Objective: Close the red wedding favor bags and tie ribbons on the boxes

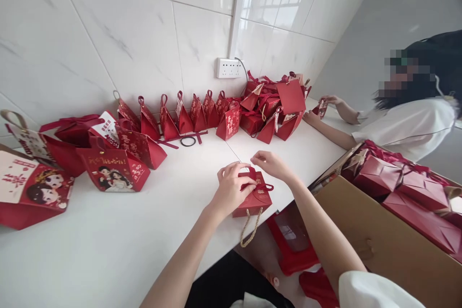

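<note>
A small red gift box (249,208) with gold lettering lies near the table's front edge, its twisted rope handle (242,238) hanging over the side. Across its top runs a dark red ribbon (266,186) with a loop sticking out to the right. My left hand (231,187) rests over the box's left part, fingers closed on the ribbon. Just above the box's far right corner is my right hand (272,166), thumb and fingertips pinched together. Whether a ribbon end is between those fingertips is too small to tell.
Red triangular gift boxes (168,122) line the tiled wall, with a heap of more boxes (270,110) beneath a socket strip (229,68). A black ring (187,141) lies on the white table (119,245). At right, a co-worker's hand (330,100) holds a box behind a filled carton (378,231).
</note>
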Tool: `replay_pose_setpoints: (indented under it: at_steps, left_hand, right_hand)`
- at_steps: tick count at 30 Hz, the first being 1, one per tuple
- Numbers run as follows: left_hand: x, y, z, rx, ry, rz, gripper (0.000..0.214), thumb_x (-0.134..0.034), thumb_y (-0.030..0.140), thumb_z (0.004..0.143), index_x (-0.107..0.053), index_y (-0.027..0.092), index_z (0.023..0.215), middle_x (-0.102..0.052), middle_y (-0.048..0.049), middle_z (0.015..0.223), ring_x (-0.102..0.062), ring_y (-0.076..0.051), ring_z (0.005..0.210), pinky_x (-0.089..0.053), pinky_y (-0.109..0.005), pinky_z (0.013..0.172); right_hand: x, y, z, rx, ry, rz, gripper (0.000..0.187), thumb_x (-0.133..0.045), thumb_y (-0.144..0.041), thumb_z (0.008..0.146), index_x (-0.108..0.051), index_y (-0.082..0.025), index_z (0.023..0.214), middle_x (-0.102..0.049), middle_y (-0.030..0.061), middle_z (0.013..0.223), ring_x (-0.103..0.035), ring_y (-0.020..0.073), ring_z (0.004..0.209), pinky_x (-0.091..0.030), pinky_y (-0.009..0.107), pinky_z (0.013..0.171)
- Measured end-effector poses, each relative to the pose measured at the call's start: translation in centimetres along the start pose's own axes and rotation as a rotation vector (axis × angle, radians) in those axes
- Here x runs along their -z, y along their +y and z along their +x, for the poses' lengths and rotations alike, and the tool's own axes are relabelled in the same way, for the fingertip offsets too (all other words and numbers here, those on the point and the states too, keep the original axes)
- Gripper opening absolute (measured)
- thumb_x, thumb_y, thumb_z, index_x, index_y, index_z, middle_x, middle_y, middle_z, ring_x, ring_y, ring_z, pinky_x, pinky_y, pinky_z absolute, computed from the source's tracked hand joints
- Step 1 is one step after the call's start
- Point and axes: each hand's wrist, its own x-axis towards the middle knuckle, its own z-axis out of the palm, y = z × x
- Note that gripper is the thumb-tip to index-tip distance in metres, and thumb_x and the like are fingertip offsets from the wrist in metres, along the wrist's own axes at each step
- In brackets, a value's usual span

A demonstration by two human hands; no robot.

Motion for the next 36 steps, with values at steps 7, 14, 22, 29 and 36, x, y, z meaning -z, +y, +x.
replay_pose_setpoints:
  at_steps: [7,14,22,29,36]
  left_hand:
    - [-0.5,-0.1,-0.2,0.011,0.072,0.072,0.016,-0.060,0.030,0.086,-0.076,0.028,0.088,-0.058,-0.0063,0.093,-0.044,-0.024,0.096,-0.037,-0.044,0.089]
    - [-0.7,0.5,-0.2,-0.066,0.000,0.193,0.019,-0.057,0.028,0.089,-0.075,0.026,0.086,-0.056,-0.0063,0.086,-0.045,-0.023,0.092,-0.035,-0.041,0.079]
    - [-2.2,0.3,-0.2,-0.154,0.054,0.391,0.022,-0.055,0.028,0.089,-0.073,0.021,0.079,-0.054,-0.0082,0.080,-0.044,-0.023,0.089,-0.032,-0.036,0.069]
    - [-1.9,0.2,0.0,-0.098,0.009,0.337,0.024,-0.052,0.031,0.091,-0.075,0.025,0.089,-0.056,-0.0075,0.082,-0.045,-0.024,0.091,-0.031,-0.037,0.070]
    - [-0.7,0.7,-0.3,0.021,0.005,0.185,0.020,-0.056,0.028,0.089,-0.074,0.023,0.091,-0.059,-0.0079,0.092,-0.046,-0.025,0.098,-0.035,-0.042,0.081]
  right_hand:
    - [0.5,-5.0,2.8,0.132,-0.429,-0.232,0.013,-0.057,-0.020,0.072,-0.065,-0.017,0.061,-0.060,-0.0012,0.060,-0.050,0.0133,0.059,-0.037,0.026,0.060]
    - [-0.3,-5.1,3.7,0.199,-0.640,-0.283,0.019,-0.047,-0.017,0.068,-0.066,-0.017,0.066,-0.062,-0.0012,0.061,-0.049,0.0132,0.058,-0.037,0.024,0.055]
    - [-1.4,-5.0,3.0,0.227,-0.641,-0.362,0.021,-0.047,-0.008,0.056,-0.064,-0.018,0.063,-0.064,0.0019,0.063,-0.049,0.0154,0.058,-0.032,0.025,0.051]
    - [-1.6,-4.0,3.0,0.119,-0.575,-0.231,0.011,-0.046,-0.014,0.056,-0.056,-0.018,0.055,-0.059,-0.0001,0.055,-0.047,0.0146,0.054,-0.031,0.025,0.049]
    - [-2.1,-3.7,2.6,0.072,-0.338,-0.025,0.007,-0.058,-0.019,0.057,-0.064,-0.018,0.058,-0.063,-0.0011,0.055,-0.055,0.0172,0.059,-0.041,0.028,0.057]
